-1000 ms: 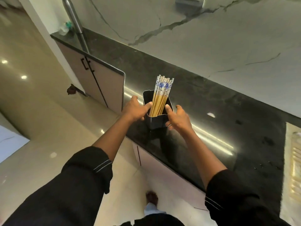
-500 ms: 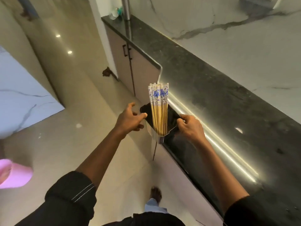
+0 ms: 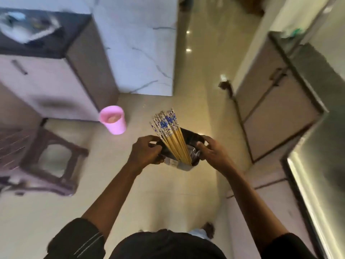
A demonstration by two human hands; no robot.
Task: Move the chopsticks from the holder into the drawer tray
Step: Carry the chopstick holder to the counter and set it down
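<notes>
A black rectangular holder (image 3: 190, 140) hangs in the air over the floor, gripped on both sides. My left hand (image 3: 144, 153) clasps its left wall and my right hand (image 3: 212, 153) clasps its right wall. A bundle of several wooden chopsticks (image 3: 172, 136) with blue-and-white patterned tops stands in the holder, leaning to the left. No drawer or tray is in view.
The dark counter (image 3: 321, 101) with lower cabinets runs along the right. A pink bucket (image 3: 113, 119) stands on the glossy floor ahead-left, beside a brown stool (image 3: 50, 159). Another cabinet with a dark top (image 3: 56, 58) fills the far left.
The holder was lifted off the counter edge and carried away from it; the view has swung left, so the counter now lies to the right.
</notes>
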